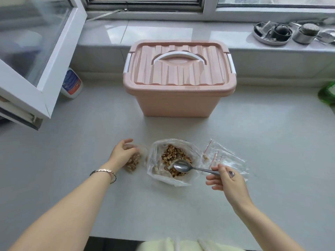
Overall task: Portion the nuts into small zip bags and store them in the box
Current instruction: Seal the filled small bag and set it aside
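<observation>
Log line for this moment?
left hand: holds small clear zip bag of walnuts | right hand: holds metal spoon in large clear nut bag | pink plastic box: lid on

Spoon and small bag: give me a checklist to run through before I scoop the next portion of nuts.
1. Spoon gripped by right hand: ok.
2. Spoon loaded: not ok, its bowl looks empty over the big bag.
3. Small bag held by left hand: ok.
4. Small bag's mouth open: cannot tell, the hand covers it.
5. Spare bags within reach: ok, beside the big bag.
6. Box open for storing: not ok, lid is on.
</observation>
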Demonstrator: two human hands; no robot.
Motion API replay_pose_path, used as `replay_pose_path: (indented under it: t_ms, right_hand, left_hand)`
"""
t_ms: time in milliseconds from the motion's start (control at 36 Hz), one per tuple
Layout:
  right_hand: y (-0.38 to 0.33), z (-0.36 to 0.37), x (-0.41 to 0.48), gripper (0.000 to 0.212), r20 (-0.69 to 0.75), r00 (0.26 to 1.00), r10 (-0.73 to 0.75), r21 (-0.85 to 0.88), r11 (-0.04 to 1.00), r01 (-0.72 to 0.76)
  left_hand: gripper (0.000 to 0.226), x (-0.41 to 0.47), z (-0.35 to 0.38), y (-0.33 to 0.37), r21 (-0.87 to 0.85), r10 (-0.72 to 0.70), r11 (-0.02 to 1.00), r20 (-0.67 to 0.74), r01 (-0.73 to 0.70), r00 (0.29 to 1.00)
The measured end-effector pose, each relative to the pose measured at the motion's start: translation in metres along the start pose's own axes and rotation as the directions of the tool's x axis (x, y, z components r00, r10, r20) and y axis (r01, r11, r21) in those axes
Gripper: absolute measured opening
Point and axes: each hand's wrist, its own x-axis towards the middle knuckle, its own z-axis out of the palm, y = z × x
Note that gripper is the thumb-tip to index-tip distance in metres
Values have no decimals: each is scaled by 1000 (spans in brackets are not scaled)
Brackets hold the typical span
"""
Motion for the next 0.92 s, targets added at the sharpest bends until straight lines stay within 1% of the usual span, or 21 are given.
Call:
replay_pose_path:
  t_ms: [56, 111, 167, 250, 306, 361, 472, 528, 583, 639, 694, 722, 750, 778, 806, 861, 917]
  right_hand:
    - [1, -1, 2, 28, 1, 1000, 0, -3, 1000, 0]
    - [1, -2, 4, 27, -1, 1000, -2, 0, 1000, 2]
    - [1, -2, 5, 25, -2, 1000, -6, 9, 1000, 6]
    - [5, 1, 7, 23, 9, 1000, 9, 19, 1000, -10]
    - [11, 5, 8, 21, 25, 998, 49, 25, 998, -50]
    - [17, 7, 7, 18, 45, 995, 91, 22, 995, -93]
    - [33, 6, 7, 14, 38, 993, 109, -137, 985, -103]
    - [42, 0, 8, 14, 3, 994, 105, -219, 970, -102]
    - [47, -8, 8, 12, -9, 998, 64, -338, 939, -63]
    - [46, -17, 9, 7, -4, 1000, 1, -461, 888, -2]
    - [45, -28, 14, 9, -32, 993, -116, -561, 824, 78]
    - [44, -34, 18, 12, -54, 976, -211, -632, 764, 130]
    - [46, -41, 23, 16, -62, 949, -311, -711, 680, 176]
    - [48, -47, 29, 22, -35, 928, -370, -783, 587, 205]
    - [50, -53, 34, 30, 25, 926, -376, -837, 499, 225]
    - [56, -59, 41, 42, 155, 943, -295, -904, 343, 256]
    - [60, -60, 44, 47, 227, 933, -280, -930, 221, 293]
  left_hand:
    - [36, 2, -4, -2, 23, 2, 1000, 12, -2, 1000]
    - [32, 2, -4, -5, 54, 13, 998, -12, -13, 1000]
    - [28, 2, -1, -6, 56, 16, 998, -72, -12, 997]
    - [26, 4, 4, -6, 12, 8, 1000, -182, -6, 983]
    - [27, 4, 6, -8, -2, 3, 1000, -248, -4, 969]
    - [32, 1, 11, -8, 28, 25, 999, -273, -18, 962]
    - [37, -18, 24, -2, 172, 146, 980, -292, -99, 945]
    - [36, -31, 32, 2, 194, 211, 967, -260, -164, 942]
    - [34, -45, 41, 4, 199, 260, 955, -210, -219, 943]
    - [33, -57, 50, 4, 212, 298, 942, -164, -261, 940]
    - [30, -71, 57, 6, 210, 322, 933, -131, -291, 938]
    - [28, -78, 60, 7, 196, 325, 934, -111, -300, 939]
    - [27, -85, 64, 9, 178, 326, 935, -90, -307, 941]
    - [25, -91, 67, 10, 161, 330, 935, -70, -316, 941]
    - [25, -97, 70, 10, 151, 337, 933, -52, -326, 940]
    - [24, -106, 74, 11, 142, 345, 930, -11, -340, 939]
    - [22, -114, 79, 11, 129, 322, 937, 47, -325, 946]
